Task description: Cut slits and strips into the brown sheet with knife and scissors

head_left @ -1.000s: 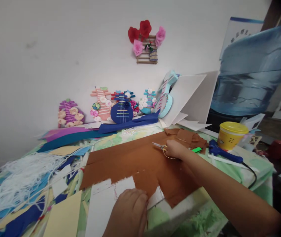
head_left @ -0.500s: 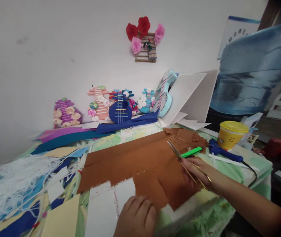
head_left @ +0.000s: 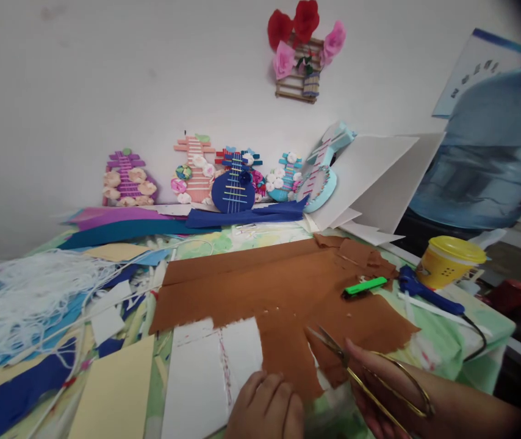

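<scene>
In the head view my right hand (head_left: 374,384), at the lower right, holds a pair of gold-handled scissors (head_left: 343,355). Their slim blades point up and left over a brown sheet (head_left: 242,292), which looks like paper or thin cloth. A slit near the scissors runs down through the sheet's front edge. My left hand (head_left: 267,408) lies at the bottom centre with its fingers bent and together, beside the right edge of a white board (head_left: 196,378) with reddish marks. Anything under those fingers is hidden. A green utility knife (head_left: 365,286) rests on the brown sheet.
Tangled white cord (head_left: 36,299) and coloured scraps cover the left side. A cream sheet (head_left: 114,390) lies in front. Toy-sized decorated lutes (head_left: 233,190) lean on the wall. At right are a blue glue gun (head_left: 429,292), a yellow tub (head_left: 450,262) and a big water bottle (head_left: 503,152).
My right hand has moved the scissors down toward me, away from the green knife. A slit now shows near the blades. My left hand stays by the white board; the view has shifted slightly.
</scene>
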{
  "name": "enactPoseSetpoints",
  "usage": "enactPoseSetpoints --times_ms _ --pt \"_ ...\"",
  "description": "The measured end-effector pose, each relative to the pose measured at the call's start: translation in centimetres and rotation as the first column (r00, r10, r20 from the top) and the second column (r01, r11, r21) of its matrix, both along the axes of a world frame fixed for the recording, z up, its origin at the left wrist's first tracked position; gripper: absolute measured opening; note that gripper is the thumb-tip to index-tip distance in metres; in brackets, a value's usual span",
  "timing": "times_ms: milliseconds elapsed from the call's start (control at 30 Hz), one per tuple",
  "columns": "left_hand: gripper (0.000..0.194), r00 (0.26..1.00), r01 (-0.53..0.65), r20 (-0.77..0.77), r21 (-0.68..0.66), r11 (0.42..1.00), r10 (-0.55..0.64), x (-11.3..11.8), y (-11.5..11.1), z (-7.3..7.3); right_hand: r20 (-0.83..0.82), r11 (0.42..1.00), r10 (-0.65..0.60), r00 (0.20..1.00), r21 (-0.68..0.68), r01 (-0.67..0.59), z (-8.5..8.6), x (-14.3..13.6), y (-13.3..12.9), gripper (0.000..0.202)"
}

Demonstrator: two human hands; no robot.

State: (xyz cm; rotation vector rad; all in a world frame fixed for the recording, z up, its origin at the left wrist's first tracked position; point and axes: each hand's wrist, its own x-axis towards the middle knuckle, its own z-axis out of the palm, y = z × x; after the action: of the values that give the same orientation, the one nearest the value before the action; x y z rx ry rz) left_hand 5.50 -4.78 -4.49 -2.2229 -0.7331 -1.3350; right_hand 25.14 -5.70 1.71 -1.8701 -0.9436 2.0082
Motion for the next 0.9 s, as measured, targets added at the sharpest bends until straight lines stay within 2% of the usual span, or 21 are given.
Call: enactPoseSetpoints --times_ms 133,367,533,667,800,900 --pt "0.028 1.0 0.005 0.028 -0.016 1.0 -0.005 -0.2 -0.1 0.4 0.014 0.999 0.024 1.0 -0.038 -0.023 0.1 -0.2 0.3 0.078" --pt "0.032 0.998 0.016 0.069 -0.161 0.987 -0.005 -0.2 -0.5 0.6 0.053 0.996 0.042 0.998 -0.08 -0.037 1.2 -1.7 1.4 0.068" --pt "0.031 0.996 0.027 0.087 -0.114 0.993 -0.017 -0.2 -0.1 0.5 0.115 0.993 0.069 0.991 -0.104 -0.057 1.4 -2.6 2.5 0.074" --pt "0.035 0.995 0.064 0.084 -0.163 0.985 -0.051 -0.4 0.1 0.0 0.165 0.994 0.06 0.984 -0.104 -0.043 1.4 -3.1 3.1 0.074" --pt "0.034 0.995 0.088 0.067 -0.174 0.981 -0.078 -0.5 0.0 -0.3 0.176 0.996 0.083 0.981 -0.058 -0.074 0.5 -2.8 3.2 0.07" --pt "0.032 0.993 0.092 0.085 -0.163 0.982 -0.079 -0.4 -0.1 0.0 0.174 0.995 0.092 0.98 0.031 -0.098 -0.1 -2.5 3.1 0.069"
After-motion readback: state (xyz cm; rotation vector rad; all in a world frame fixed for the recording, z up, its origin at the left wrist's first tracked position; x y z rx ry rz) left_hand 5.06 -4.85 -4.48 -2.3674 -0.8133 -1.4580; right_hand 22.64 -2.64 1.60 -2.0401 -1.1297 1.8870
